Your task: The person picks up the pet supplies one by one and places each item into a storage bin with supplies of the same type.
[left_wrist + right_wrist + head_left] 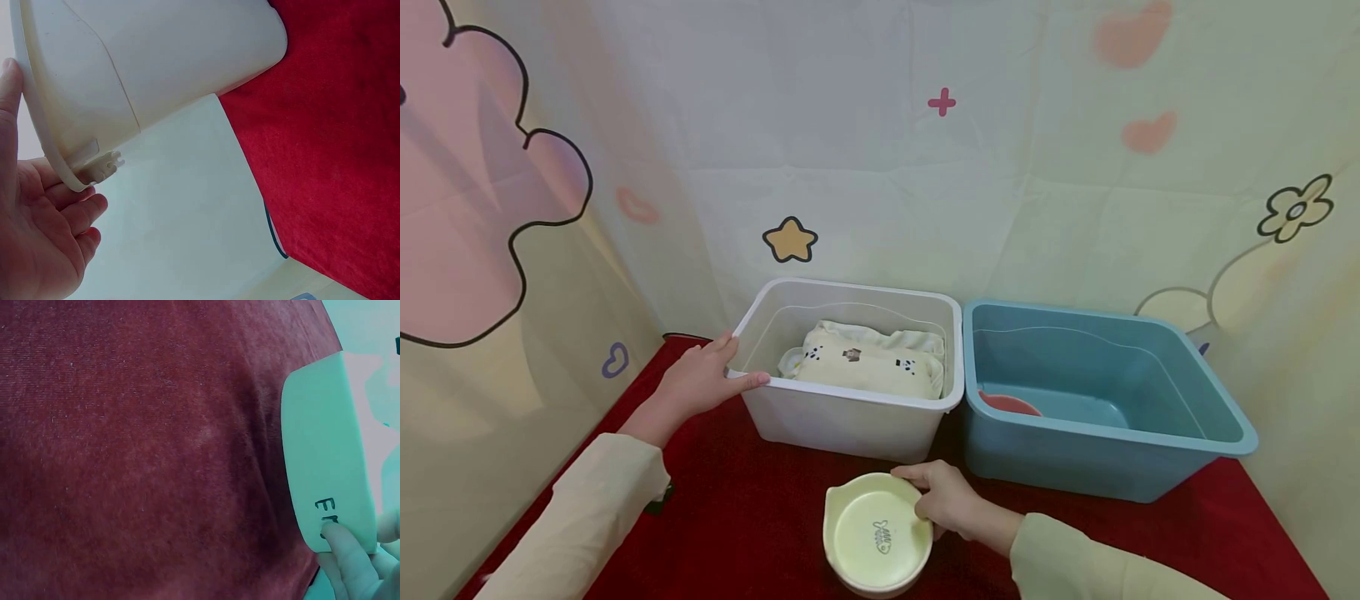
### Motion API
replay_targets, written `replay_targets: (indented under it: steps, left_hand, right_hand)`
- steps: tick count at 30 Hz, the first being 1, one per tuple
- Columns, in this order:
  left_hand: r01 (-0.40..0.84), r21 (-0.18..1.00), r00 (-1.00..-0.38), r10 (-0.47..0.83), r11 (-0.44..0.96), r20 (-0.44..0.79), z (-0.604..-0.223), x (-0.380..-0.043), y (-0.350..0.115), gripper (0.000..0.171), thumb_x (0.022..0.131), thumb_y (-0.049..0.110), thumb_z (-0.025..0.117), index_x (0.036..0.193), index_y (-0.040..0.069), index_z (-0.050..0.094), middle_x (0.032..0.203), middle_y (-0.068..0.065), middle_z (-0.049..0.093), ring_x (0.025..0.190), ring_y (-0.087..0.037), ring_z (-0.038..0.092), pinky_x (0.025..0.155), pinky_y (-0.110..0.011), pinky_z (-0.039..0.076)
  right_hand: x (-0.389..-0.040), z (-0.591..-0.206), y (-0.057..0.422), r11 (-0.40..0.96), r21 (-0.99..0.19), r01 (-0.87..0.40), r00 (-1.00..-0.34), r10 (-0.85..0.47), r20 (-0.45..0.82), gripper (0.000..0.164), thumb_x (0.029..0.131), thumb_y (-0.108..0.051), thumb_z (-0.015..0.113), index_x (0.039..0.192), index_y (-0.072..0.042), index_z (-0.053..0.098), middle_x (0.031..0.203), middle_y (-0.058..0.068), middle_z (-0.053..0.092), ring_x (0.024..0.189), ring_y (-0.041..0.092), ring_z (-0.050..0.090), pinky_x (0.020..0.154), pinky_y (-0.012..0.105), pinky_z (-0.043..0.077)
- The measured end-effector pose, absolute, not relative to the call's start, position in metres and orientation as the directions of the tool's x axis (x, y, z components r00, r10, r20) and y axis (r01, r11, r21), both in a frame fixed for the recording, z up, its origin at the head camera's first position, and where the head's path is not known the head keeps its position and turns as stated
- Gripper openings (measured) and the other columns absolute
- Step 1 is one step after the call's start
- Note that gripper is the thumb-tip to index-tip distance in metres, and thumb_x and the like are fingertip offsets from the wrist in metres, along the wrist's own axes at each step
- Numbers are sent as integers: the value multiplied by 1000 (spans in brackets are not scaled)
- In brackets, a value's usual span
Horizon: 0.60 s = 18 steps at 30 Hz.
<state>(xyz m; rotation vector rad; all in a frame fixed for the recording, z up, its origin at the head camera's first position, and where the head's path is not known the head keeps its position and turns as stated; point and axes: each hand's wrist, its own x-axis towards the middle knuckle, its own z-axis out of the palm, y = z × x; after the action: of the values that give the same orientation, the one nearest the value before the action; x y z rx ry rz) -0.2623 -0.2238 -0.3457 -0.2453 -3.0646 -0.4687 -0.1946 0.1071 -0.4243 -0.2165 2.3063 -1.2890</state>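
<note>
A person's right hand [950,502] pinches a round, pale-yellow, smooth bowl [857,525] with a pointed lip, over a red, velvety surface [737,517], contact unclear; the left hand [700,377] grips a white, rectangular plastic tub [842,427]. Handling the bowl appears the current step; moving it calls for a steady pinch.

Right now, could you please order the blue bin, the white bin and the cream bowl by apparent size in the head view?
1. Blue bin
2. White bin
3. Cream bowl, clearly smallest though it looks nearer the camera
</note>
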Motion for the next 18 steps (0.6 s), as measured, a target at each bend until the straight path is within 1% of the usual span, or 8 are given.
replay_targets:
  steps: [7, 11, 18]
  left_hand:
    - [163, 303, -987, 151, 939, 62, -346, -263, -223, 97, 71, 72, 45, 138, 6, 27, 139, -21, 32, 114, -40, 42, 86, -58, 40]
    - [159, 310, -987, 149, 937, 58, -346, -263, -223, 98, 70, 73, 45, 139, 6, 26, 139, -21, 31, 115, -40, 41, 86, -59, 39]
    - [150, 323, -989, 142, 934, 49, -347, -263, -224, 100, 69, 74, 45, 139, 6, 25, 139, -21, 32, 116, -40, 41, 86, -59, 39]
  right_hand:
    - [-194, -415, 111, 548, -833, 73, -863, -384, -328, 60, 66, 21, 51, 121, 0, 52, 118, 22, 55, 64, 16, 61, 42, 33, 50]
    - [-193, -412, 112, 563, -824, 72, -862, -380, -335, 60, 65, 21, 52, 121, -2, 53, 118, 22, 55, 67, 15, 60, 43, 33, 50]
    - [-192, -405, 113, 586, -809, 57, -861, -382, -337, 61, 64, 21, 52, 120, -4, 55, 117, 22, 56, 62, 14, 59, 42, 31, 49]
